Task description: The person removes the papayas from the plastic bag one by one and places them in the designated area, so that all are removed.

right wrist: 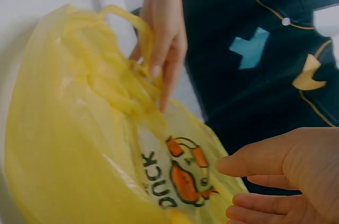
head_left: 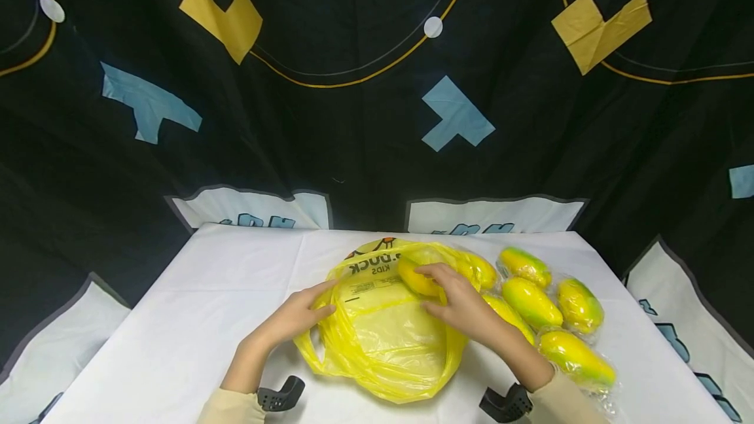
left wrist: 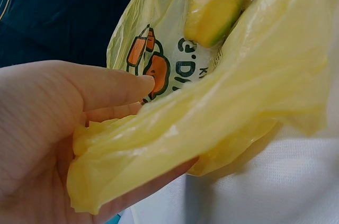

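Observation:
A yellow plastic bag [head_left: 400, 345] with a printed duck lies with its mouth spread on the white table. My left hand [head_left: 300, 313] holds the bag's rim, the thumb on the inner side and the fingers beneath, as the left wrist view shows. Inside the bag, a film-wrapped yellow-green mango [left wrist: 214, 9] rests near the print. My right hand [head_left: 459, 303] reaches over the bag's right side, its fingertips at the mango. In the right wrist view its fingers [right wrist: 259, 205] are fairly straight, with nothing visible between them and the thumb.
Several wrapped mangoes [head_left: 532, 303] lie close together on the table [head_left: 194, 319], right of the bag. A black curtain [head_left: 353, 142] with gold and blue patches hangs behind the table's far edge.

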`<action>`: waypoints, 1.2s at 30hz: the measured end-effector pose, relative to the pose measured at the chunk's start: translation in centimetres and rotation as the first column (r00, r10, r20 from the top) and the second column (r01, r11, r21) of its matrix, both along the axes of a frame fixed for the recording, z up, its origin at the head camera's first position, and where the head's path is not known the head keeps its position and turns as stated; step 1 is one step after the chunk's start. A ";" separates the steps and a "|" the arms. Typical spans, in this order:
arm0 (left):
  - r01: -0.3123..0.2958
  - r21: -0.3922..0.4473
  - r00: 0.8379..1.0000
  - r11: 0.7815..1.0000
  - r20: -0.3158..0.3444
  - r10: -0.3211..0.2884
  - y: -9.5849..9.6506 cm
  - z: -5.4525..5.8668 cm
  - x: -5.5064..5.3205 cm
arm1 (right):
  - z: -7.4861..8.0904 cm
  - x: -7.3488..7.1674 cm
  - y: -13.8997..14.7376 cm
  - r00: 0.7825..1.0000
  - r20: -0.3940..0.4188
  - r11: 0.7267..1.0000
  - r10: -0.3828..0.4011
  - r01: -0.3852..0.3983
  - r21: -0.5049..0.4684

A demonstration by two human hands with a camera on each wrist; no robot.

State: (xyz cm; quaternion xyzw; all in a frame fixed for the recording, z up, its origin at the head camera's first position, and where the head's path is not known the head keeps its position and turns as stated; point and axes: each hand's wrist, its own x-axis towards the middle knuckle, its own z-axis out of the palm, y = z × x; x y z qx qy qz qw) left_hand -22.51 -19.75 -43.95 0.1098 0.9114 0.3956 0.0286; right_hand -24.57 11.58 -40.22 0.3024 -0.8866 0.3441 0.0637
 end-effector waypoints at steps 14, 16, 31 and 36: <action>0.004 0.003 1.000 1.000 -0.007 -0.004 -0.1 -0.1 0.0 | -2.2 -2.5 -2.9 0.999 -0.043 0.992 -0.008 0.013 0.129; 0.004 0.004 1.000 1.000 -0.006 -0.004 -0.2 -0.1 0.0 | -2.3 -2.6 -3.2 0.998 -0.055 0.989 -0.030 0.038 0.142; 0.009 0.005 1.000 1.000 -0.006 -0.009 0.0 0.1 0.1 | -2.2 -2.6 -3.6 0.972 -0.106 0.955 -0.210 0.227 0.193; 0.009 0.005 1.000 1.000 -0.008 -0.009 0.0 0.2 0.1 | -2.5 -2.8 -3.7 0.975 -0.134 0.969 -0.178 0.197 0.151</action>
